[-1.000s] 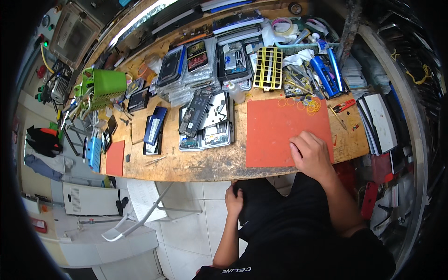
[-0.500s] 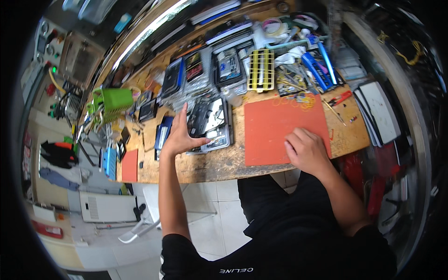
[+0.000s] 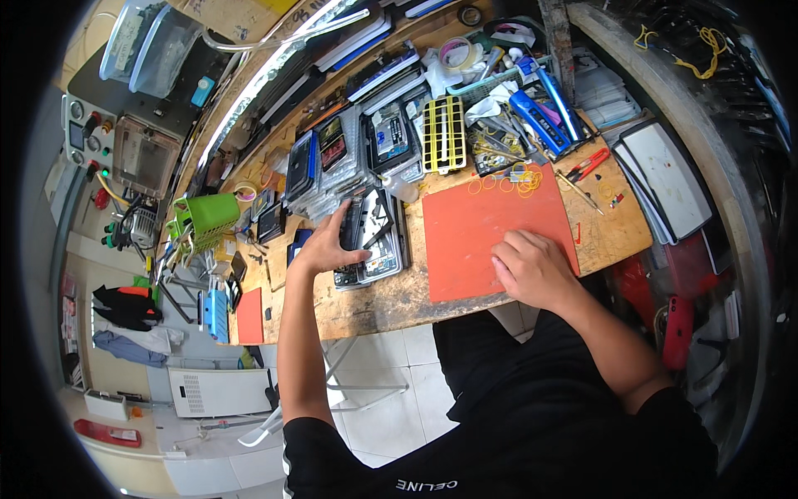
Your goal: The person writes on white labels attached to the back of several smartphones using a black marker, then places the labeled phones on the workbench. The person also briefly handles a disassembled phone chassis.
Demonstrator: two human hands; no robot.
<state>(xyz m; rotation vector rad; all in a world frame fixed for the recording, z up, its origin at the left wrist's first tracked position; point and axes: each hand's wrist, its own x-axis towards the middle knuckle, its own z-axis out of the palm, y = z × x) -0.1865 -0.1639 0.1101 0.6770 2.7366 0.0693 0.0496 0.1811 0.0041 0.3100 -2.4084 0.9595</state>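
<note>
My left hand (image 3: 322,246) is at the left side of a clear plastic tray (image 3: 402,249) stacked with dark device parts. Its thumb and fingers are spread wide around the near left corner of a black panel (image 3: 352,230). A black-and-white part (image 3: 379,219) lies beside that panel in the tray. Whether the fingertips touch the panel I cannot tell. On the orange-red mat (image 3: 465,241) rests my right hand (image 3: 534,266), loosely curled, with nothing visible in it.
Yellow rubber bands (image 3: 524,179) lie at the mat's far edge. Red-handled pliers (image 3: 588,164) are to its right. Behind stand bagged tablets (image 3: 332,143), a yellow-lidded compartment box (image 3: 444,133) and a blue tool (image 3: 539,121). A green basket (image 3: 208,214) stands at the left.
My left hand has come down and closer to the tray, its fingers still spread. My right hand stays curled on the mat. The whole view has shifted slightly.
</note>
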